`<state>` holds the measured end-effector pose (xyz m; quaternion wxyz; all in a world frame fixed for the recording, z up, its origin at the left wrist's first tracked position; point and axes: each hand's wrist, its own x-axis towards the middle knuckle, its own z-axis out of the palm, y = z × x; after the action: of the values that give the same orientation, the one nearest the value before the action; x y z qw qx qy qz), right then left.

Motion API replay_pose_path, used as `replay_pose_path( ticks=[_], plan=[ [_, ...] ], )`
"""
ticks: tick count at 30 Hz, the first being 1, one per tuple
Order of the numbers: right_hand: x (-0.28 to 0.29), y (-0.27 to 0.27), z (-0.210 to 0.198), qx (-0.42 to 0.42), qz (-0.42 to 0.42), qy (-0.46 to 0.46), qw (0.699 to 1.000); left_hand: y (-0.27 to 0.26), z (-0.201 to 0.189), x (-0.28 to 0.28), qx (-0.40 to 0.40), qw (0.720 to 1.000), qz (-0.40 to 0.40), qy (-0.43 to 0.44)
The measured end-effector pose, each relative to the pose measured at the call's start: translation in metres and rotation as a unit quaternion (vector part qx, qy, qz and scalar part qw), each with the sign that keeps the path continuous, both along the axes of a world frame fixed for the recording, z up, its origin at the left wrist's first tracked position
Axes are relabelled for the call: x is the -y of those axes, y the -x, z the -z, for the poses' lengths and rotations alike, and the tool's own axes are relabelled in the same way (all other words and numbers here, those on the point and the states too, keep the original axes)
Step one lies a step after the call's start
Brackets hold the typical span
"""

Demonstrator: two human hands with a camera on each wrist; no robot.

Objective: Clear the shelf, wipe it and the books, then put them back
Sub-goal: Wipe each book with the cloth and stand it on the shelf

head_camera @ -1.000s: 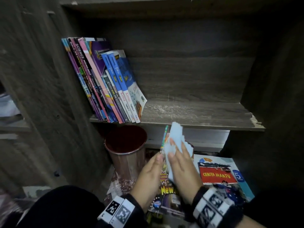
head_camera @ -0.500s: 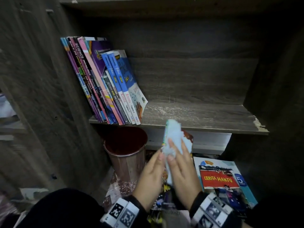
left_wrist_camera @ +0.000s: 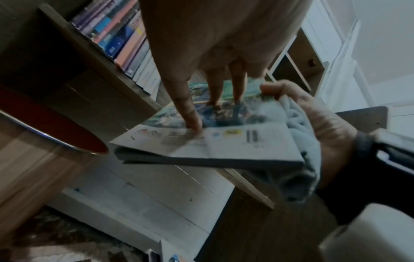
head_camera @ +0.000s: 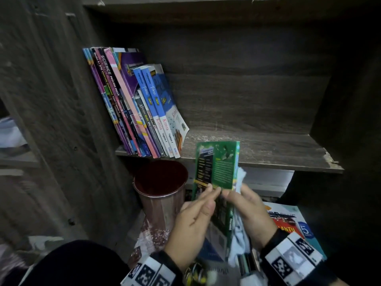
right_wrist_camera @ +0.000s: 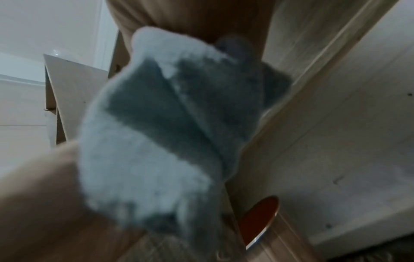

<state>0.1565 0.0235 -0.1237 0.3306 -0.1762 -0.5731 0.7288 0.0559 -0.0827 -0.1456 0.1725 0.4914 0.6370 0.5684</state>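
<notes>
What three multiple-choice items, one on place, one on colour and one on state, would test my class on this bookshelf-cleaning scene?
1. Where does the row of books stand on the shelf?
A. at its left end
B. in its middle
C. at its right end

2. What colour is the cover of the book held in front of the shelf?
A. red
B. green
C. yellow

3. How do the books in the row stand?
A. flat in a pile
B. leaning to the left
C. lying open

Answers:
1 A: the row stands against the left wall, with bare board to its right.
2 B: the head view shows a green cover above the left hand and the right hand, which also holds a pale cloth.
3 B: their tops tilt towards the left wall.
</notes>
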Motion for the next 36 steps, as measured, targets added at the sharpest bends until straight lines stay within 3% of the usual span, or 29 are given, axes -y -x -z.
replay_pose_path(
  ticks=[2, 4, 7, 9, 11, 13, 16, 18, 20, 21, 23, 25, 27, 31, 33, 36],
  plan=[
    [-0.008, -0.002, -0.007, 0.001, 0.051, 0.003, 0.999, 0.01, 0.003, -0.001, -0.006, 1.0, 0.005, 0.027],
    [-0.012, -0.004, -0.014, -0.021, 0.048, 0.057, 0.997, 0.022, 0.006, -0.001, 0.028, 0.999, -0.016, 0.03],
    [-0.019, -0.009, -0.02, -0.066, 0.005, 0.124, 0.99, 0.036, 0.007, -0.002, 0.178, 0.983, -0.044, 0.011],
    [-0.027, -0.012, -0.021, -0.072, 0.008, 0.134, 0.988, 0.038, 0.005, -0.003, 0.323, 0.946, -0.02, -0.029],
    [-0.033, -0.014, -0.023, -0.074, 0.033, 0.107, 0.991, 0.036, 0.002, -0.003, 0.396, 0.916, 0.018, -0.059],
    [-0.033, -0.013, -0.022, -0.044, 0.095, 0.042, 0.994, 0.034, 0.003, -0.002, 0.388, 0.919, 0.044, -0.057],
    [-0.027, -0.011, -0.011, 0.073, 0.189, -0.096, 0.975, 0.03, 0.005, -0.002, 0.283, 0.958, 0.03, -0.033],
    [-0.018, -0.011, 0.003, 0.234, 0.201, -0.242, 0.92, 0.027, 0.005, -0.005, 0.244, 0.969, 0.006, -0.047],
    [-0.003, -0.008, 0.017, 0.384, 0.113, -0.4, 0.824, 0.025, 0.004, -0.008, 0.223, 0.971, -0.023, -0.08],
    [0.007, -0.005, 0.023, 0.417, 0.071, -0.463, 0.779, 0.024, 0.002, -0.009, 0.222, 0.97, -0.032, -0.092],
    [0.03, -0.001, 0.031, 0.4, 0.044, -0.582, 0.706, 0.02, 0.0, -0.009, 0.228, 0.968, -0.05, -0.097],
    [0.039, 0.002, 0.038, 0.36, 0.043, -0.639, 0.678, 0.015, 0.0, -0.007, 0.248, 0.964, -0.05, -0.081],
    [0.025, 0.004, 0.039, 0.349, 0.062, -0.651, 0.672, 0.007, 0.0, -0.004, 0.224, 0.973, -0.033, -0.053],
    [-0.019, 0.002, 0.027, 0.339, 0.189, -0.556, 0.735, -0.007, -0.009, -0.002, 0.161, 0.986, 0.004, -0.034],
    [-0.021, 0.002, 0.026, 0.35, 0.204, -0.511, 0.758, -0.006, -0.012, -0.001, 0.152, 0.987, -0.014, -0.054],
    [0.013, 0.009, 0.036, 0.331, 0.146, -0.569, 0.738, 0.003, -0.011, -0.002, 0.171, 0.979, -0.066, -0.088]
  ],
)
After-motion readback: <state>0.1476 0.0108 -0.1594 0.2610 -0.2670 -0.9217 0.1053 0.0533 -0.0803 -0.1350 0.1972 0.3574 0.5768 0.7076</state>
